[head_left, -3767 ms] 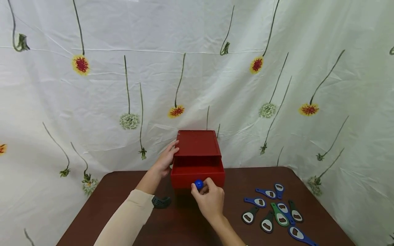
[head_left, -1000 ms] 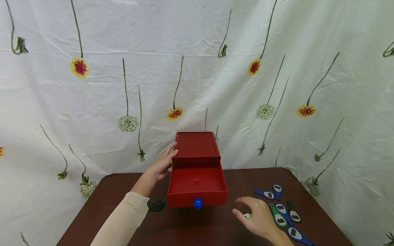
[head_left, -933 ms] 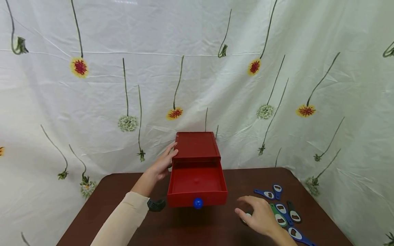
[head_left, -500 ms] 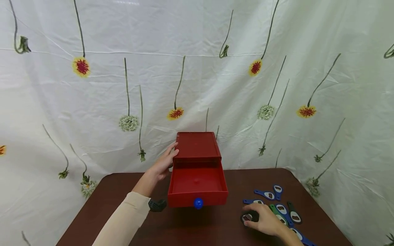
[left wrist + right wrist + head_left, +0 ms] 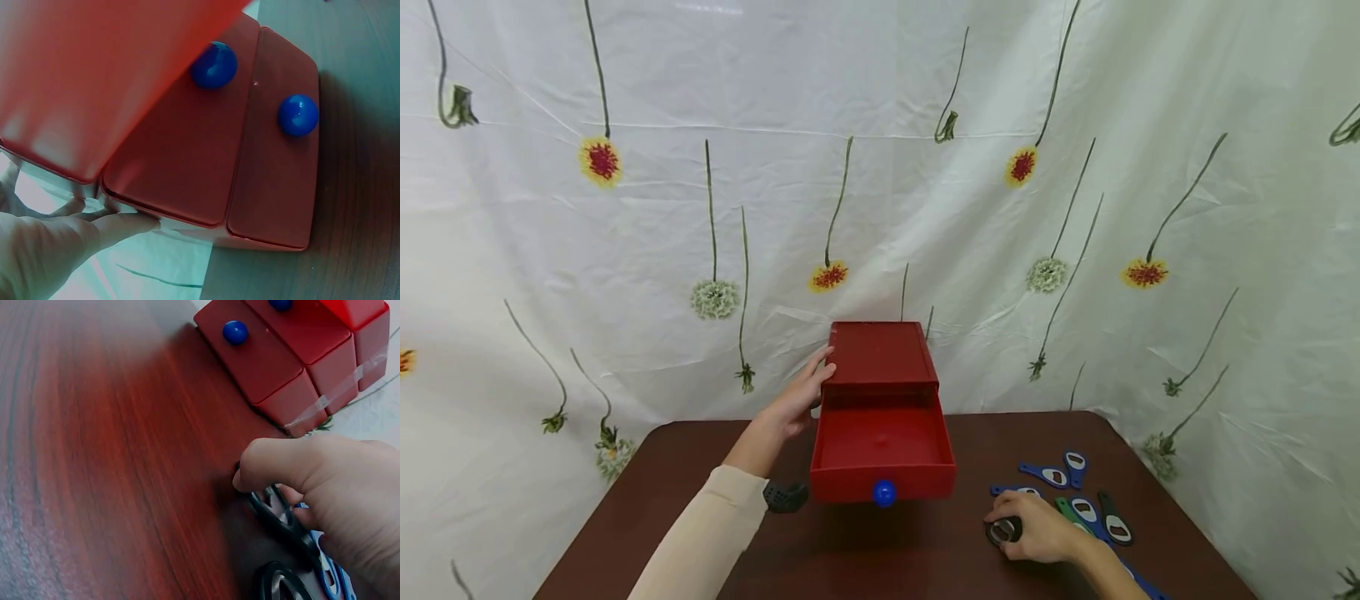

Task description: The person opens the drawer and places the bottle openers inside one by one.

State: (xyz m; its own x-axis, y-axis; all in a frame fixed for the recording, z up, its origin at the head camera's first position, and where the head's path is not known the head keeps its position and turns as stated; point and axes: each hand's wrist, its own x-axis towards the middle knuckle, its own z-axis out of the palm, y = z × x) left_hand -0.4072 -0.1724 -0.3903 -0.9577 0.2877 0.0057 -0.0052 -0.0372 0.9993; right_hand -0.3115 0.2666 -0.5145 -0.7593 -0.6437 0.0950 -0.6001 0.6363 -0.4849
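Observation:
My left hand (image 5: 796,402) rests against the left side of a small red drawer cabinet (image 5: 880,354). Its top drawer (image 5: 880,446) stands pulled out, with nothing visible inside, and has a round blue knob (image 5: 884,493). In the left wrist view, two lower drawer fronts show their own blue knobs (image 5: 298,115). Right of the cabinet, my right hand (image 5: 1037,527) pinches the rounded head of a black bottle opener (image 5: 281,528), which appears to lie on the table. Part of this opener is hidden under the fingers.
Several blue, green and black bottle openers lie on the right of the dark wooden table (image 5: 700,500), among them a blue one (image 5: 1045,475) and a black one (image 5: 1116,518). Another black opener (image 5: 281,581) lies near my right hand. Behind hangs a white flowered cloth (image 5: 880,208).
The top drawer has come further out. My right hand has let go of its blue knob, moved right to the openers and taken hold of a black one. The left hand stays put.

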